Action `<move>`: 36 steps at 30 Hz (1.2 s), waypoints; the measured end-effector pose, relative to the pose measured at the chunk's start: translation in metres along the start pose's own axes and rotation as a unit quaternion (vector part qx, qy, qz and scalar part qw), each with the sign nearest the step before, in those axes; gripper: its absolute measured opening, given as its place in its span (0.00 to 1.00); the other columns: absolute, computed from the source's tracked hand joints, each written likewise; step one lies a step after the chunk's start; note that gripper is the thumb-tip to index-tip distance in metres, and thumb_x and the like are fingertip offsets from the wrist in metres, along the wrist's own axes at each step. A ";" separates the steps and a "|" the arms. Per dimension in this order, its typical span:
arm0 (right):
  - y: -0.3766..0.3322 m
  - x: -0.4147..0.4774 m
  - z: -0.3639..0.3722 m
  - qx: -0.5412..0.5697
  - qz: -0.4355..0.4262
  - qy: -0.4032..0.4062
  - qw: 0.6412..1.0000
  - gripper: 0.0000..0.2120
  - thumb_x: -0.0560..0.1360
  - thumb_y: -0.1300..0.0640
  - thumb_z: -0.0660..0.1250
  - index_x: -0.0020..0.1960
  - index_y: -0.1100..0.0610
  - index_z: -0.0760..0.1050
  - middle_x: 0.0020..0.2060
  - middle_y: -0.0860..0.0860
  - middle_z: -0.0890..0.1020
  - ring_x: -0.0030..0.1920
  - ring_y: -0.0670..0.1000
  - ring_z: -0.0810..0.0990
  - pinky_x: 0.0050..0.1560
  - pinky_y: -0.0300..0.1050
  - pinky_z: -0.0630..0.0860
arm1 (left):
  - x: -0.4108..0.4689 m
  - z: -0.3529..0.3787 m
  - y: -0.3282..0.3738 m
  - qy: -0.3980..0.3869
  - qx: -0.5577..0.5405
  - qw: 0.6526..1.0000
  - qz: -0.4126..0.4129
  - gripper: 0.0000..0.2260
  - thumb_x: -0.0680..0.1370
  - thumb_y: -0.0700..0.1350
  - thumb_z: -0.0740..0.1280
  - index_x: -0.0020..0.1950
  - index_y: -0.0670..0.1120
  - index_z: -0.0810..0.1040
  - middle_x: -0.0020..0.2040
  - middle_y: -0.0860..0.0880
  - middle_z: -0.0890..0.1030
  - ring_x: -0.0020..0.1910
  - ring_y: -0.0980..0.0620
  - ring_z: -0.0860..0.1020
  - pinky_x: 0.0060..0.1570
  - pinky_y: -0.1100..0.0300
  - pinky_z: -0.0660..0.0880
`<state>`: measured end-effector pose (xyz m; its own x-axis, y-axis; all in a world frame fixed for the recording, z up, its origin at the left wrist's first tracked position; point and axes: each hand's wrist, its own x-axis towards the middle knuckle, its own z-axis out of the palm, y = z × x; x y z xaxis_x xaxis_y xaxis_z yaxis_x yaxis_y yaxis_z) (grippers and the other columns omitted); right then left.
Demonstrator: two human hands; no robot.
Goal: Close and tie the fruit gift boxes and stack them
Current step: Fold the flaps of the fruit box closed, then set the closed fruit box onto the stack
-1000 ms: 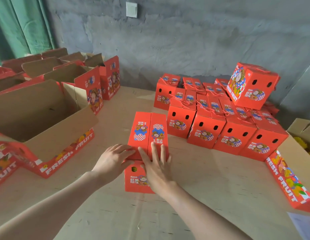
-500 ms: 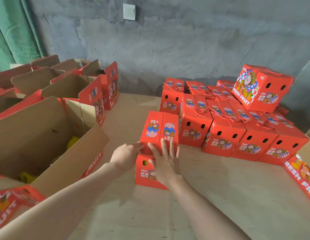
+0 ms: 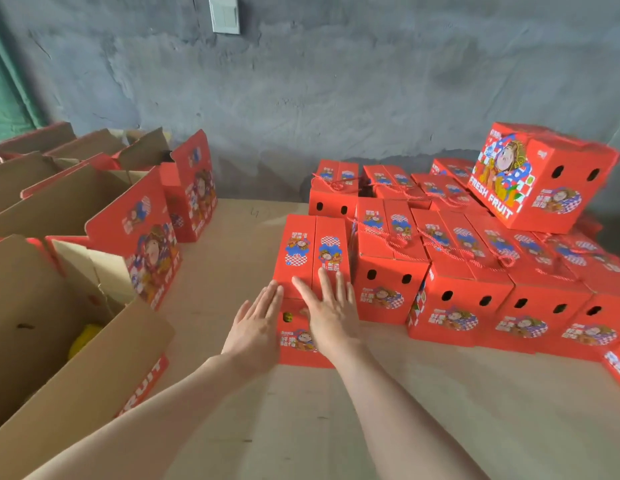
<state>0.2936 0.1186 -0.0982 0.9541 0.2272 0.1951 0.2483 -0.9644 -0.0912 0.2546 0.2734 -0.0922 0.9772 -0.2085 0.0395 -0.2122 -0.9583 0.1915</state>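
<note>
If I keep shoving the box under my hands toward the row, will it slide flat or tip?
The box probably slides rather than tips: it sits flat on the smooth table and looks wider than tall. Likely has some weight, since yellow fruit shows through its front hole. With no rope on it, unlike the tied boxes, the lid flaps may lift once the right hand lets go.

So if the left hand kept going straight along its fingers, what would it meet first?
The left hand points up and slightly right at the closed red box. Its fingertips already seem to reach that box's near left edge, so it would meet that box first; actual contact is unclear.
</note>
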 end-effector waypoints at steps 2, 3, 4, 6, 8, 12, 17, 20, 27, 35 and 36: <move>0.017 0.026 0.004 -0.010 0.004 0.011 1.000 0.32 0.81 0.55 0.57 0.76 0.37 0.43 0.78 0.57 0.45 0.76 0.64 0.43 0.74 0.57 0.41 | 0.034 -0.011 0.002 -0.044 0.026 0.999 0.016 0.38 0.77 0.49 0.59 0.77 0.45 0.36 0.77 0.49 0.35 0.77 0.54 0.40 0.74 0.54 0.42; 0.025 0.038 0.006 -0.018 0.006 0.015 1.000 0.32 0.81 0.54 0.58 0.76 0.37 0.43 0.78 0.57 0.46 0.76 0.64 0.43 0.74 0.57 0.42 | 0.050 -0.015 0.004 -0.063 0.039 0.997 0.021 0.39 0.77 0.51 0.60 0.77 0.45 0.36 0.77 0.49 0.35 0.77 0.54 0.41 0.75 0.53 0.43; 0.032 0.049 0.008 -0.026 0.006 0.017 0.999 0.33 0.81 0.53 0.59 0.76 0.37 0.43 0.78 0.57 0.46 0.76 0.64 0.44 0.74 0.57 0.43 | 0.065 -0.019 0.007 -0.078 0.052 0.995 0.025 0.40 0.77 0.51 0.61 0.77 0.44 0.36 0.77 0.48 0.35 0.77 0.54 0.41 0.75 0.52 0.45; 0.045 0.068 0.013 -0.030 0.001 0.024 0.999 0.33 0.80 0.52 0.59 0.76 0.37 0.43 0.78 0.57 0.47 0.76 0.64 0.45 0.74 0.57 0.44 | 0.088 -0.022 0.010 -0.088 0.076 0.993 0.025 0.40 0.77 0.48 0.62 0.77 0.44 0.36 0.77 0.48 0.35 0.77 0.53 0.41 0.75 0.52 0.45; 0.054 0.083 0.015 -0.020 -0.006 0.028 0.999 0.31 0.81 0.52 0.57 0.76 0.38 0.45 0.78 0.56 0.48 0.76 0.63 0.46 0.74 0.57 0.45 | 0.102 -0.023 0.011 -0.088 0.089 0.992 0.024 0.39 0.76 0.45 0.61 0.77 0.44 0.35 0.77 0.48 0.35 0.77 0.53 0.40 0.75 0.52 0.45; 0.065 0.104 0.012 0.004 -0.021 0.006 1.000 0.27 0.82 0.50 0.55 0.76 0.37 0.47 0.78 0.54 0.48 0.77 0.60 0.45 0.73 0.57 0.44 | 0.120 -0.023 0.014 -0.094 0.096 0.991 0.016 0.38 0.76 0.41 0.59 0.77 0.43 0.35 0.77 0.48 0.35 0.77 0.52 0.39 0.75 0.49 0.44; 0.051 0.118 0.002 -0.002 0.031 -0.020 0.999 0.31 0.80 0.53 0.58 0.77 0.44 0.47 0.77 0.58 0.45 0.76 0.65 0.40 0.72 0.62 0.36 | 0.144 -0.031 0.016 -0.116 0.141 0.983 0.006 0.38 0.76 0.40 0.59 0.77 0.43 0.35 0.78 0.47 0.36 0.76 0.51 0.38 0.74 0.44 0.43; 0.009 0.107 0.010 0.003 0.056 0.028 0.998 0.36 0.77 0.57 0.60 0.78 0.54 0.44 0.76 0.63 0.43 0.75 0.68 0.42 0.73 0.61 0.40 | 0.141 -0.028 0.014 -0.118 0.109 0.987 0.002 0.38 0.77 0.43 0.60 0.77 0.45 0.36 0.78 0.49 0.37 0.77 0.51 0.38 0.74 0.42 0.44; 0.027 0.105 0.029 -0.038 0.014 0.008 0.999 0.44 0.76 0.53 0.61 0.76 0.50 0.30 0.76 0.58 0.38 0.75 0.65 0.34 0.70 0.58 0.29 | 0.122 -0.032 0.018 -0.073 0.003 0.997 -0.018 0.35 0.77 0.37 0.57 0.77 0.44 0.39 0.79 0.51 0.44 0.77 0.54 0.43 0.73 0.46 0.38; 0.017 0.117 -0.029 0.027 0.061 -0.216 0.974 0.43 0.74 0.45 0.65 0.78 0.51 0.41 0.77 0.57 0.39 0.76 0.62 0.37 0.73 0.59 0.38 | 0.045 -0.065 -0.001 0.104 -0.079 0.988 -0.078 0.24 0.77 0.42 0.60 0.73 0.46 0.63 0.71 0.48 0.68 0.70 0.49 0.64 0.70 0.57 0.54; 0.011 0.114 -0.038 0.019 0.075 -0.215 0.973 0.40 0.75 0.45 0.64 0.78 0.53 0.45 0.77 0.58 0.44 0.77 0.61 0.42 0.74 0.59 0.42 | 0.031 -0.069 -0.005 0.131 -0.083 0.985 -0.081 0.23 0.77 0.42 0.60 0.72 0.46 0.65 0.69 0.48 0.70 0.69 0.49 0.66 0.69 0.58 0.56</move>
<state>0.3985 0.1284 -0.0401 0.9598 0.1270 -0.2502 0.0983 -0.9874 -0.1239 0.2864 0.2855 -0.0240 0.9700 0.0235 0.2421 -0.0706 -0.9253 0.3725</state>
